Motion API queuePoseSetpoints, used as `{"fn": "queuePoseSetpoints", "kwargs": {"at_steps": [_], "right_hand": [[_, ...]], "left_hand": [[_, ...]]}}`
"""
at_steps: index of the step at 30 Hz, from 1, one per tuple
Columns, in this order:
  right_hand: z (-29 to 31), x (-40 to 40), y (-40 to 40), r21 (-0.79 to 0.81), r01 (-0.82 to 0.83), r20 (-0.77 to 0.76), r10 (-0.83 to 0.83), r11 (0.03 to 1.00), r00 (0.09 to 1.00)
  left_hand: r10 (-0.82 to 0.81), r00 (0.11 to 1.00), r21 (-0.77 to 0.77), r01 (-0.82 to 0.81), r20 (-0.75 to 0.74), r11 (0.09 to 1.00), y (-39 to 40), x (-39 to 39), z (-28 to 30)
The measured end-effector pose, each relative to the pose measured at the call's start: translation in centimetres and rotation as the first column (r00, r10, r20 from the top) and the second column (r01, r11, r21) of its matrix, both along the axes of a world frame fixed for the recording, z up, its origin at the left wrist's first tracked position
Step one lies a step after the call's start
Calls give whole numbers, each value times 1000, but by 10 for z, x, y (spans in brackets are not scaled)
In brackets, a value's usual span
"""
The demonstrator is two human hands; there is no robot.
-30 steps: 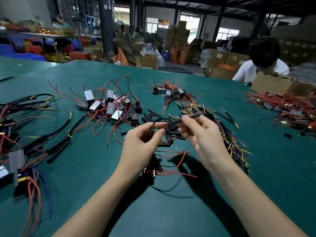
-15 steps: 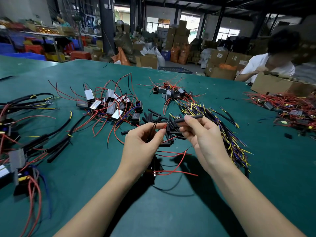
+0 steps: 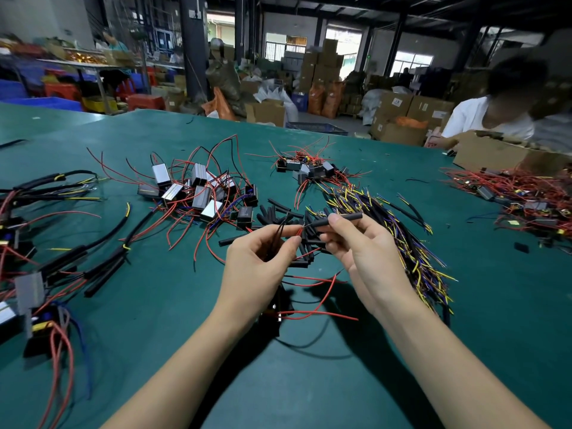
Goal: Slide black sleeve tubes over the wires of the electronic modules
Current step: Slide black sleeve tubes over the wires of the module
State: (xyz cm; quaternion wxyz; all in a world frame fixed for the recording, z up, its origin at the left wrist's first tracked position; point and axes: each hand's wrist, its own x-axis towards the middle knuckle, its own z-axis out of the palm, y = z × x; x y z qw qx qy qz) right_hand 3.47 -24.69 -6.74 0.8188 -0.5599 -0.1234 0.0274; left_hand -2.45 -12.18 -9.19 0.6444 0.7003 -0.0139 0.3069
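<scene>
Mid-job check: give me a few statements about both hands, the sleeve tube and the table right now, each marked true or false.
1. The right hand pinches a black sleeve tube. True.
2. The left hand is open and lies flat on the table. False: it pinches red and black wires above the green table.
3. The wire tips point toward the tube's near end. True.
4. Loose sleeve tubes lie behind the hands. True.
5. The silver modules sit right of the hands. False: they lie to the left.
</scene>
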Motion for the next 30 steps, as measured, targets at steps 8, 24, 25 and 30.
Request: {"fn": "queuePoseSetpoints", "kwargs": {"at_steps": [8, 24, 25, 30], "right_hand": [[1, 1, 0, 65, -21, -55, 25, 998, 998], [2, -3, 2, -19, -65, -25, 65, 998, 998], [3, -2, 1, -25, -77, -25, 76, 997, 997], [7, 1, -3, -36, -89, -18, 89, 995, 996]], "left_hand": [[12, 1000, 21, -11, -13, 1000, 2, 2, -3], [-50, 999, 50, 50, 3, 998, -1, -2, 2], [-52, 999, 39, 51, 9, 998, -1, -3, 2], [-50, 998, -4, 50, 30, 999, 0, -1, 3]]}}
